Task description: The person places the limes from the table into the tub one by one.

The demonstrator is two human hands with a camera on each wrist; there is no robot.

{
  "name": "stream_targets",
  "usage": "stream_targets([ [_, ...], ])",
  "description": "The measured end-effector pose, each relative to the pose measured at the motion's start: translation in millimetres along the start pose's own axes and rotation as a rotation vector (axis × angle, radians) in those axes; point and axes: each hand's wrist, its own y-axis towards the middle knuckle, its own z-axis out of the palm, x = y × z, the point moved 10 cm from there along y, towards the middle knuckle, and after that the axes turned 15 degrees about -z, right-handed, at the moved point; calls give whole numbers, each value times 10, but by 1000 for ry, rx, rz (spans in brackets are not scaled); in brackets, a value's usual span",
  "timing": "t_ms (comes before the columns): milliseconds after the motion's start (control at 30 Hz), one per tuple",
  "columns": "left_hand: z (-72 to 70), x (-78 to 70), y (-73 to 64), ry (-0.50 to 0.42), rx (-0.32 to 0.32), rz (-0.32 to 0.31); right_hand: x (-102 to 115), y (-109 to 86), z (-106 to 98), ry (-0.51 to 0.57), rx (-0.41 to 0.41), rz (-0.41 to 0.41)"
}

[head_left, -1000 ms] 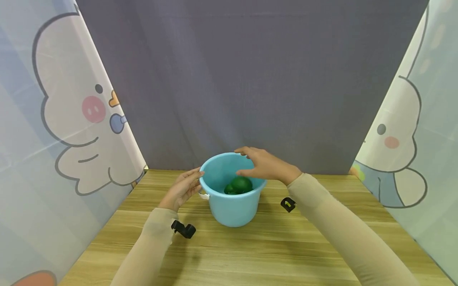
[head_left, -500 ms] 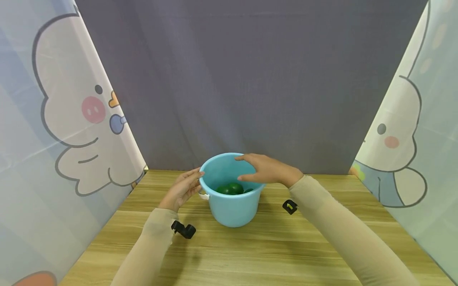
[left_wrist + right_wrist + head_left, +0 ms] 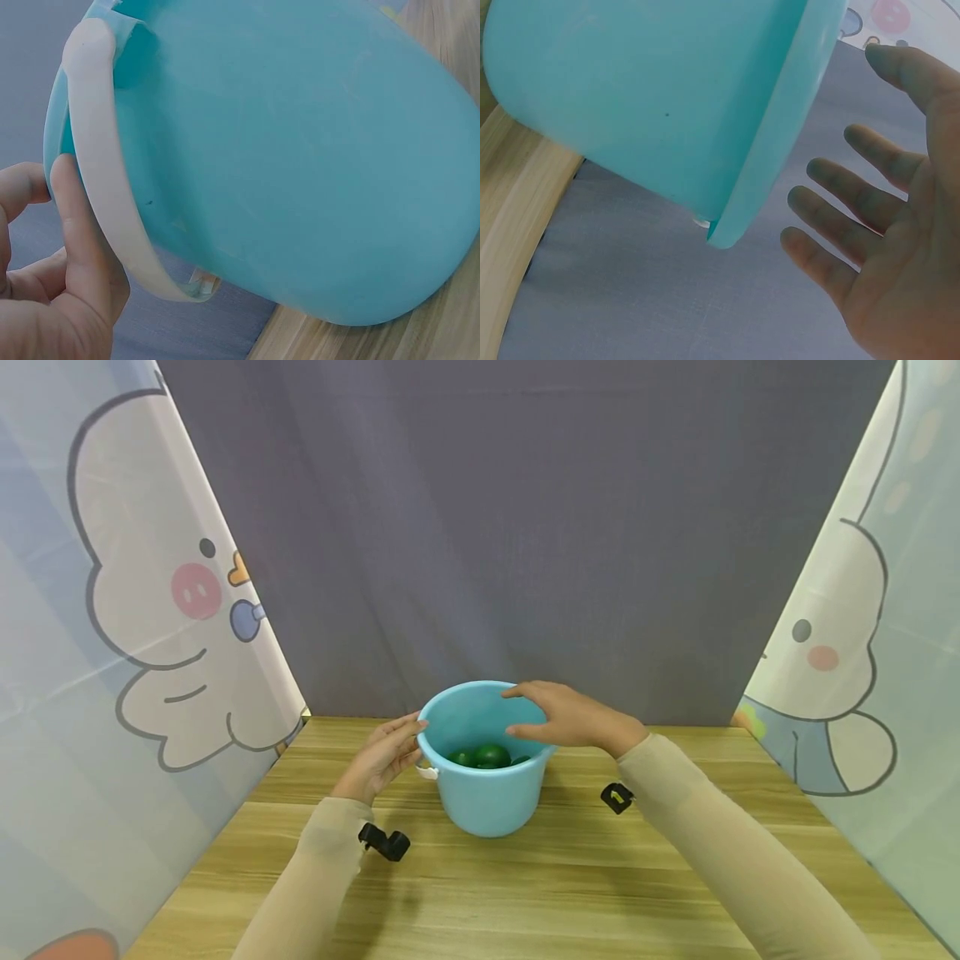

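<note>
A light blue bucket (image 3: 489, 797) stands upright on the table, its mouth facing up. Inside lie smooth, dark green round things (image 3: 492, 755) that look like fruit, partly hidden by the front wall. My left hand (image 3: 381, 758) pinches the bucket's left rim between thumb and fingers; the left wrist view shows this beside the white handle (image 3: 105, 165), which hangs down. Over the right side of the mouth is my right hand (image 3: 566, 717), fingers spread and holding nothing. In the right wrist view a gap separates its fingertips from the rim.
The bucket's surroundings are a wood-grain table (image 3: 480, 893) with a dark grey curtain (image 3: 525, 543) behind it. Printed cartoon curtains (image 3: 135, 693) line both sides. Black wrist mounts (image 3: 385, 842) stick out from both sleeves.
The green things in the bucket have shifted and sunk lower, the large one no longer rising at the right. My right hand has lowered slightly and drifted right; my left hand stays at the rim.
</note>
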Motion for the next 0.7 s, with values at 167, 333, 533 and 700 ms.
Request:
stream_targets([
  [167,-15,0,2,3,-6,1,17,-43,-43,-18,-21,0],
  [333,-16,-1,-1,13,0,5,41,-88,-73,-26,-38,-11],
  [533,-10,8,-5,-1,-6,-2,48,-139,-95,-32,-55,-20],
  [700,1,2,-7,6,0,4,37,-191,-116,-24,-78,-26],
])
